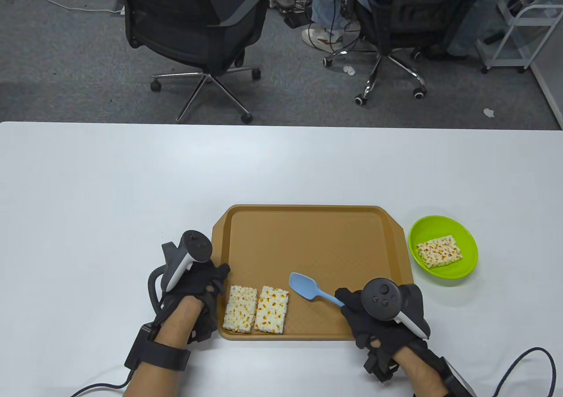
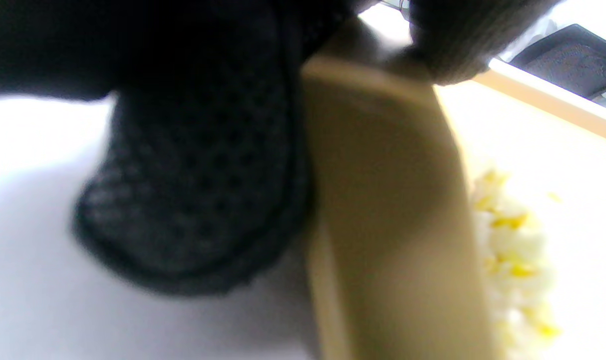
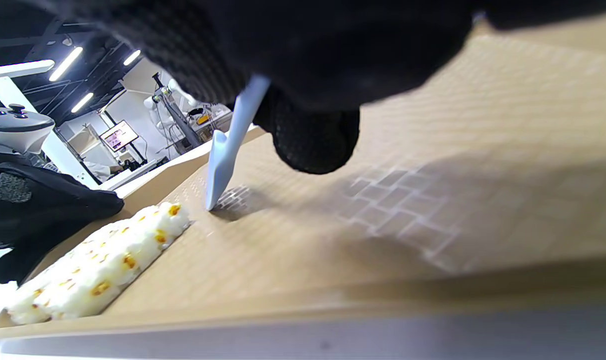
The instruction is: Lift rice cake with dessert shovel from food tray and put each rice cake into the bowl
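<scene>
A brown food tray point(image 1: 308, 234) lies near the table's front edge. Two rice cakes point(image 1: 240, 308) point(image 1: 272, 309) lie side by side in its front left corner. My right hand point(image 1: 352, 305) grips the handle of a light blue dessert shovel point(image 1: 308, 287), whose blade sits low over the tray just right of the cakes. In the right wrist view the shovel point(image 3: 228, 150) points at the nearer cake point(image 3: 103, 262). My left hand point(image 1: 211, 282) holds the tray's left rim point(image 2: 382, 200). A green bowl point(image 1: 457, 269) right of the tray holds one rice cake point(image 1: 439, 251).
Two black office chairs point(image 1: 193, 23) point(image 1: 396, 14) stand on the grey carpet beyond the table's far edge, and a person's legs point(image 1: 327, 5) show between them. A white cart point(image 1: 519, 32) stands at the far right. Cables trail from both wrists.
</scene>
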Available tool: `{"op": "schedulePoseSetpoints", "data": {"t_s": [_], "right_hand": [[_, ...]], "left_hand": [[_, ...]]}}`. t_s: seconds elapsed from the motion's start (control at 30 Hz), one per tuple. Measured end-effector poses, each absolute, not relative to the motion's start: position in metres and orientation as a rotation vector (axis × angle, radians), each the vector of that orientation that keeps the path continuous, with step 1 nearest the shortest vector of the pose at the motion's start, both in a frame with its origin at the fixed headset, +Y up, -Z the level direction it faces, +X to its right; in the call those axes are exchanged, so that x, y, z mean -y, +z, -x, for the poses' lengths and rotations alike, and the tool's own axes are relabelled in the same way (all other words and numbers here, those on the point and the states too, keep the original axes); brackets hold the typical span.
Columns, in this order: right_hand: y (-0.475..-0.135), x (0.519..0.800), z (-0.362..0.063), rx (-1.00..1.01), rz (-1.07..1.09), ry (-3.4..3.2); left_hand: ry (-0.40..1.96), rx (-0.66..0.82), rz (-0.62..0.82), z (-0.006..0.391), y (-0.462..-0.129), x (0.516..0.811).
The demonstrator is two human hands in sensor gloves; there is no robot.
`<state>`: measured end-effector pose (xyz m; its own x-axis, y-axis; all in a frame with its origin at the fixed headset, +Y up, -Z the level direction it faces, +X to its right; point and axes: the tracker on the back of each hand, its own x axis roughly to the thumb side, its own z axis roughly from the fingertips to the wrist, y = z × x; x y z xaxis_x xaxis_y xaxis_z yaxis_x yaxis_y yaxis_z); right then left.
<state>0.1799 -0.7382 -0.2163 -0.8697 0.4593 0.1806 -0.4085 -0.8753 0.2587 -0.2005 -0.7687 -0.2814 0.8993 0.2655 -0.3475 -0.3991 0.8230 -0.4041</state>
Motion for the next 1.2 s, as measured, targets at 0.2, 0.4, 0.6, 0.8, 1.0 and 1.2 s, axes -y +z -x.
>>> {"op": "schedulePoseSetpoints", "data": {"t_s": [0.2, 0.4, 0.6, 0.8, 1.0, 1.2], "right_hand": [[-0.223, 0.742, -0.187, -0.454, -0.362, 2.541], [-0.233, 0.756, -0.199, -0.674, -0.313, 2.358], [-0.23, 0.772, -0.184, -0.821, -0.304, 2.227], [-0.223, 0.775, -0.169, -0.805, -0.277, 2.217], [-0.217, 0.775, -0.156, -0.76, -0.275, 2.232], [-0.22, 0.778, -0.16, -0.795, -0.274, 2.154]], "left_hand": [[0.36, -0.283, 0.491, 0.2, -0.282, 0.769], [0.361, -0.283, 0.49, 0.201, -0.282, 0.769], [0.362, -0.283, 0.491, 0.201, -0.282, 0.769], [0.36, -0.281, 0.49, 0.201, -0.282, 0.769], [0.354, -0.281, 0.489, 0.201, -0.282, 0.768], [0.355, -0.281, 0.488, 0.2, -0.282, 0.769]]}}
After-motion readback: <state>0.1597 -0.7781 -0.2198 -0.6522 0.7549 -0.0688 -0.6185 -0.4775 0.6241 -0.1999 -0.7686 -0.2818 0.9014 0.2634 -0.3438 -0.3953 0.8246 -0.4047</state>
